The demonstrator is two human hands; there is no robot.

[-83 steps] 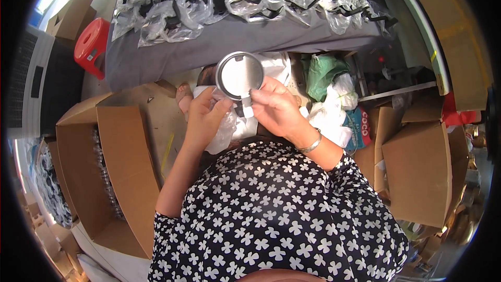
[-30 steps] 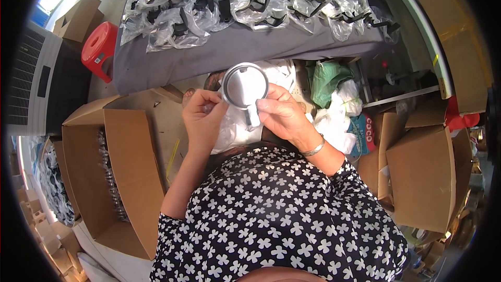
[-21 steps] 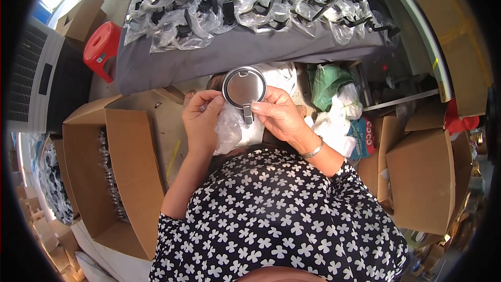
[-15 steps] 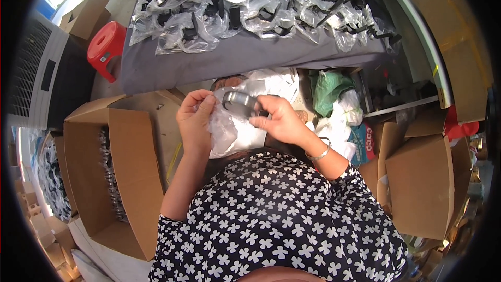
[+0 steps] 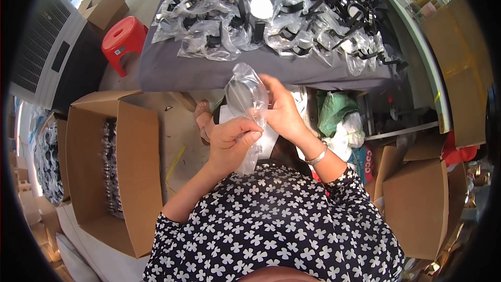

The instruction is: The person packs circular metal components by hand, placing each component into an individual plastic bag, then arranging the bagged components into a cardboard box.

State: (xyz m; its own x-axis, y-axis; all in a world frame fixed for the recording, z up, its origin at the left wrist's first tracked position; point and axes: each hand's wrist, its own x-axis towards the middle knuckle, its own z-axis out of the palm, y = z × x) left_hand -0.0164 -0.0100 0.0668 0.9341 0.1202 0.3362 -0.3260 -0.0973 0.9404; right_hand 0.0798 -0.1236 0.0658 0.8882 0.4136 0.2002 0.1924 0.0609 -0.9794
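A clear plastic bag (image 5: 246, 75) is up in front of my body, with a round grey part (image 5: 241, 96) showing through it. My right hand (image 5: 282, 109) grips the bagged part along its right side, fingers partly hidden behind it. Lower down, my left hand (image 5: 233, 140) pinches the gathered plastic, and a loose end of the bag hangs below that fist. What exactly the round part is, I cannot make out. Similar round pieces with black strap-like arms (image 5: 259, 32), many in clear bags, are heaped on the grey cloth-covered table (image 5: 193, 71) ahead.
An open cardboard box (image 5: 138, 172) with rows of bagged pieces stands at my left. Beyond it are a red stool (image 5: 124, 39) and a large grey louvred unit (image 5: 44, 47). On the right are another open carton (image 5: 417, 203) and a green plastic bag (image 5: 336, 112).
The round part, bare-looking and beside the bag before, is now inside the plastic. My left hand has moved down and right, gathering the bag's lower end. The view has shifted slightly.
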